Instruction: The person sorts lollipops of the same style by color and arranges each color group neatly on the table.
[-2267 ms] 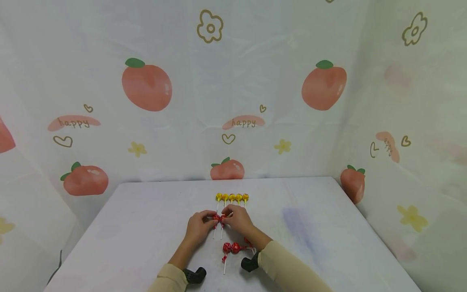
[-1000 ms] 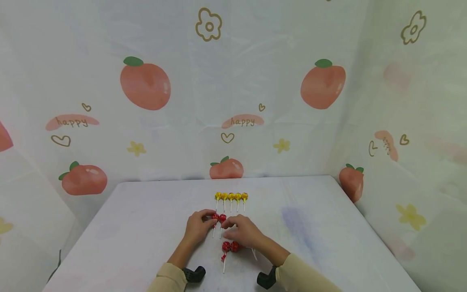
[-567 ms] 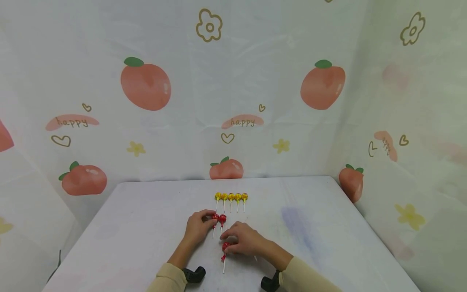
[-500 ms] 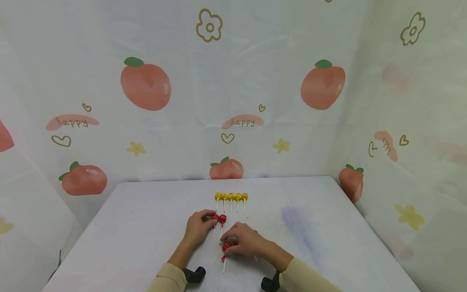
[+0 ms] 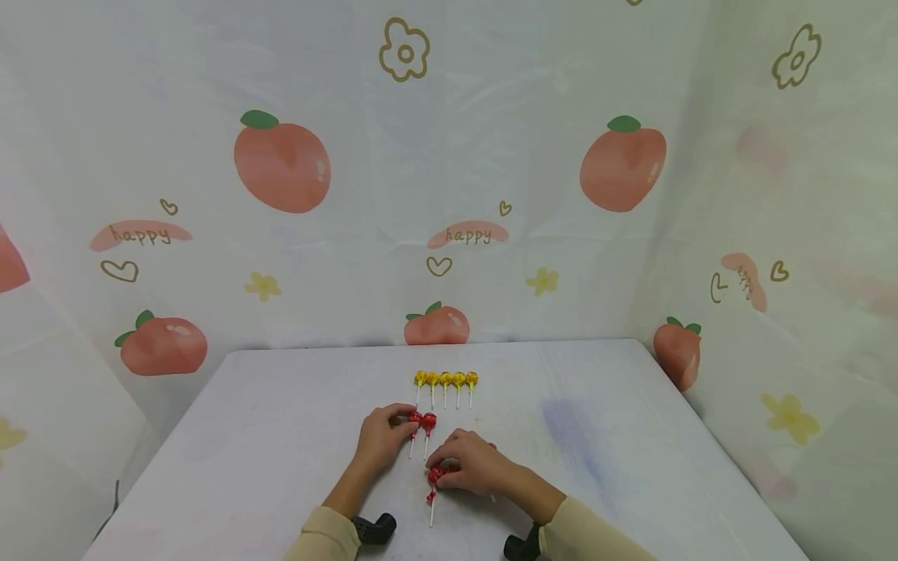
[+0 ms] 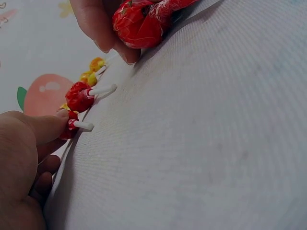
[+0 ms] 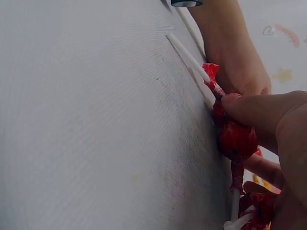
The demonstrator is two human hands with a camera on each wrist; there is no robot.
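Note:
My left hand (image 5: 379, 440) pinches the head of the left red lollipop (image 6: 71, 128) between thumb and fingers, on the table. Beside it lies a second red lollipop (image 5: 429, 421), heads side by side and sticks toward me. Closer to me, my right hand (image 5: 480, 465) has its thumb and fingers round the head of a near red lollipop (image 5: 431, 497), whose white stick also points toward me. The right wrist view shows the thumb on its red wrapper, with another red lollipop (image 7: 238, 139) under the hand and a further one (image 7: 259, 206) below; the head view mostly hides these two.
A row of several yellow lollipops (image 5: 446, 379) lies farther back on the white table (image 5: 281, 436), sticks toward me. Behind the table hangs a pale backdrop (image 5: 491, 156) printed with peaches. A black wrist-worn piece (image 5: 376, 529) sits at my left cuff.
My right hand has let go of the second red lollipop in the row and moved back toward me, down to the near red lollipop. The left hand has stayed in place.

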